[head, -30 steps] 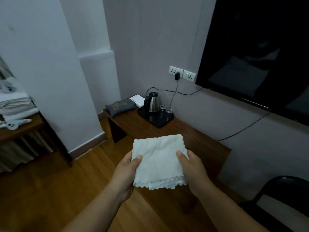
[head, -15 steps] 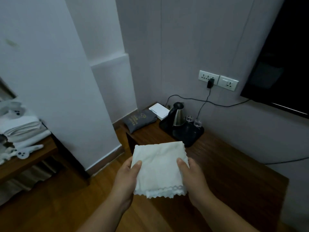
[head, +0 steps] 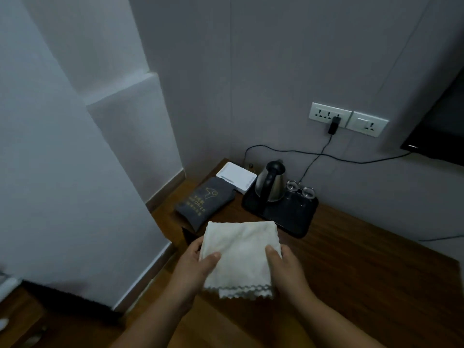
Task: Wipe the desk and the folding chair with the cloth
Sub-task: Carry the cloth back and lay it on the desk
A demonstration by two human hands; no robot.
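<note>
A folded white cloth (head: 241, 257) with a scalloped lower edge is held flat in the air above the near left part of the dark wooden desk (head: 364, 259). My left hand (head: 198, 270) grips its left edge with the thumb on top. My right hand (head: 286, 270) grips its right edge the same way. The folding chair is out of view.
At the desk's far left corner lie a grey hair-dryer bag (head: 206, 202) and a white box (head: 236, 177). A black tray (head: 281, 212) holds a steel kettle (head: 271, 182) and two glasses (head: 301, 189). Cables run to wall sockets (head: 349, 119). A TV corner (head: 442, 131) shows at right.
The view has swung left and closer to the desk; the chair and the shelf with towels have left the frame. Both hands keep the cloth, now nearer the tray.
</note>
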